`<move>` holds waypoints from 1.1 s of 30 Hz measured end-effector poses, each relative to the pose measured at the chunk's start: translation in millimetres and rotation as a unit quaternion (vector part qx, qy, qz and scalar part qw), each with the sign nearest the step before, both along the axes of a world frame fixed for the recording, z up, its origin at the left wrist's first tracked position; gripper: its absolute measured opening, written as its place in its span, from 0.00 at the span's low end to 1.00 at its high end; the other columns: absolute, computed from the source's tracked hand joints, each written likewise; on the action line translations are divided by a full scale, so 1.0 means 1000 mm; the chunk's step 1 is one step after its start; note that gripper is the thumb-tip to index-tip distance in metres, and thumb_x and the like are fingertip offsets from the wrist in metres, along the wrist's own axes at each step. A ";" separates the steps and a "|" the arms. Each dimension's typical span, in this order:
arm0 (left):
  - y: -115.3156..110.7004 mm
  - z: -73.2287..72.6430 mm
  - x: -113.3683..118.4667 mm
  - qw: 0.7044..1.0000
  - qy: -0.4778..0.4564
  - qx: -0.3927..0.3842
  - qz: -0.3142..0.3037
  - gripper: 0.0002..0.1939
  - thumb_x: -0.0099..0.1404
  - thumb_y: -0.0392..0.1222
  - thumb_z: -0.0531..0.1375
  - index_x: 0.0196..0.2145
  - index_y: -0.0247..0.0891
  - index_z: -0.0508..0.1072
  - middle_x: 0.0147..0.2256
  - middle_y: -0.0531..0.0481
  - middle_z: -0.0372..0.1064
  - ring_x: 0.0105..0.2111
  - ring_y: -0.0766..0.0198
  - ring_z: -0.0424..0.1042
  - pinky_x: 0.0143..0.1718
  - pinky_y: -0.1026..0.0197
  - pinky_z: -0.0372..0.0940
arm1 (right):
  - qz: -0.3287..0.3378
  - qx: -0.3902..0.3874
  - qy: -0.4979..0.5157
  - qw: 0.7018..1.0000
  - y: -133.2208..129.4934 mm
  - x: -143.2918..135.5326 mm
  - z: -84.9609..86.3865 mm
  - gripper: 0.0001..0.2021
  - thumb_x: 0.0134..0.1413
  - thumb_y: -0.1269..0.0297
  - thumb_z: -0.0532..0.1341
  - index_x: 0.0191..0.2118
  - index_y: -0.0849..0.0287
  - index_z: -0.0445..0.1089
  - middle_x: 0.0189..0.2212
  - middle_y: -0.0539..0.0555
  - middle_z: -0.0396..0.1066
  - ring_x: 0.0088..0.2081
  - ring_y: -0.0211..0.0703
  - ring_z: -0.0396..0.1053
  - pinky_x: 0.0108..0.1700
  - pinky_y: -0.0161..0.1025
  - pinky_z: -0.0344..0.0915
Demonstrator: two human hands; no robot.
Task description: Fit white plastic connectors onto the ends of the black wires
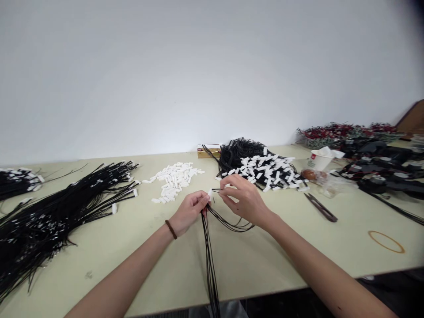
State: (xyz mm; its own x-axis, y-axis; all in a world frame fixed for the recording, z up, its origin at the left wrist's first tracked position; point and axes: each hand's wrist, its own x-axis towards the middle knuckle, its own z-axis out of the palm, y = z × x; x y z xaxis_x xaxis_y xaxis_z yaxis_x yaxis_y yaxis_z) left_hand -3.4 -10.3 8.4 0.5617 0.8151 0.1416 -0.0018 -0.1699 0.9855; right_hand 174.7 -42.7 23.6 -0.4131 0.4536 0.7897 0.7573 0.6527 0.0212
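My left hand (196,206) pinches a small white plastic connector (210,194) above the middle of the table, along with a bundle of thin black wires (207,247). The bundle hangs down past the table's front edge, and some of its wires loop to the right. Close beside it, my right hand (243,196) is closed, thumb and fingertips on the end of a black wire (216,190) at the connector. Whether that wire's tip sits inside the connector is too small to tell. Beyond my left hand lies a pile of loose white connectors (175,179).
Black wires (76,207) lie heaped at left. Wires with white connectors (265,170) are piled at the back, near a gold box (208,152). On the right are snips (320,207), a rubber band (386,241), a paper cup (318,161) and black cable bundles (380,174).
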 end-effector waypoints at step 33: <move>0.003 -0.008 -0.003 0.993 -0.015 -0.109 -0.043 0.16 0.55 0.53 0.57 0.26 0.35 0.66 0.25 0.53 0.61 0.23 0.70 0.58 0.26 0.66 0.54 | 0.037 -0.147 -0.055 0.987 -0.001 0.001 -0.003 0.11 0.52 0.79 0.47 0.33 0.59 0.61 0.42 0.57 0.68 0.42 0.42 0.67 0.38 0.39 0.66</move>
